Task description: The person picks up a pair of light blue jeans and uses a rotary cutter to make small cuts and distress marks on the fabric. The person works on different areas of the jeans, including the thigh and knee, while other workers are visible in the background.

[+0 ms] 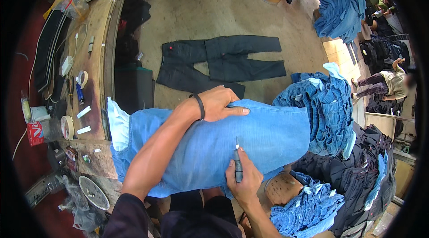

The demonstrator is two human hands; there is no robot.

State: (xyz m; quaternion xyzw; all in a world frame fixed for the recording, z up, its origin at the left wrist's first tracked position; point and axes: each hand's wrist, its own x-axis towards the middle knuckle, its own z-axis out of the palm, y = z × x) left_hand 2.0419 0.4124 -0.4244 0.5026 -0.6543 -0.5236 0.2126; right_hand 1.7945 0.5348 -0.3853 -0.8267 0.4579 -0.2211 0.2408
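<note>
A pair of light blue jeans (192, 142) lies stretched out in front of me, with a white pocket lining (118, 124) showing at its left end. My left hand (216, 104), with a dark band on the wrist, grips the far edge of the denim, thumb on top and the other fingers partly hidden. In my right hand (246, 175) is a grey pen-shaped tool (238, 166) with a white collar and a thin tip. That tip points away from me at the middle of the leg; whether it touches the cloth I cannot tell.
At left, a wooden workbench (96, 73) carries tape rolls (67, 127), pliers (70, 89) and a red pack (35, 133). Dark trousers (183, 61) lie on the floor ahead. Blue jeans piles (319, 108) and dark garments (366, 162) crowd the right. Another person (393, 81) stands far right.
</note>
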